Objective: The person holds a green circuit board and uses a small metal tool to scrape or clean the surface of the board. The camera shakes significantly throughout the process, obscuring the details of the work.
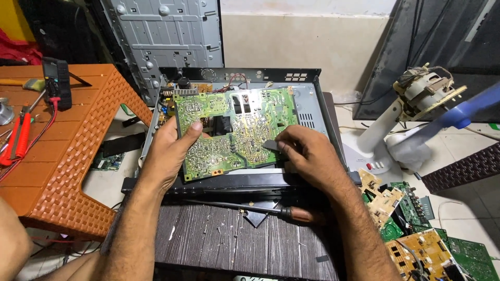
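Both forearms come up from the bottom of the frame, bare, angling in toward each other; left hand (pixel 169 151) is palm-down-ish with the thumb (pixel 194 128) hooked up and over an edge, rest of the fingers tucked under and out of sight, so it's a pinch-type grip; right hand (pixel 307 151) sits knuckles up, wrist slightly bent, fingers curled and bunched together, fingertips (pixel 281 141) pressing down around something small and dark; hands are near each other but not touching; a bit of bare knee shows at lower left.
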